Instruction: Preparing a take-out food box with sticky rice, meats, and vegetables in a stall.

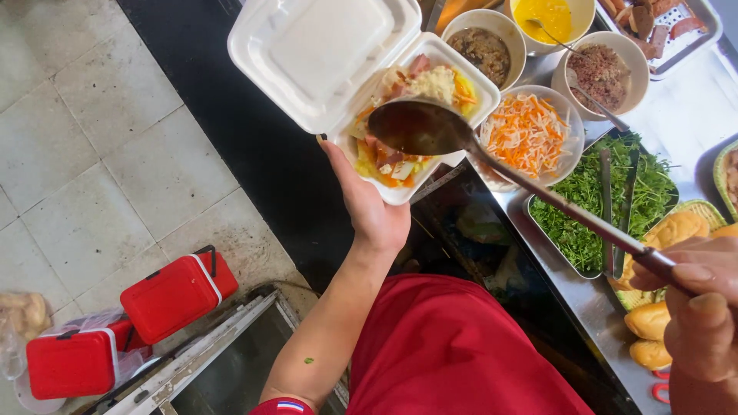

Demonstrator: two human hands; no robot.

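Head view: left hand [369, 207] cradles open white foam box [361, 69]; right hand [703, 307] grips sauce-filled ladle [423, 127].

A single head-worn camera looks steeply down from above the person's chest, so the red apron [453, 346] fills the lower middle. It faces forward over the steel worktop [684, 115] at the right, with the tiled floor [100, 154] far below at the left. Both hands are close to the lens, the right hand [696, 307] cut off by the frame's edge. No second view overlaps it.
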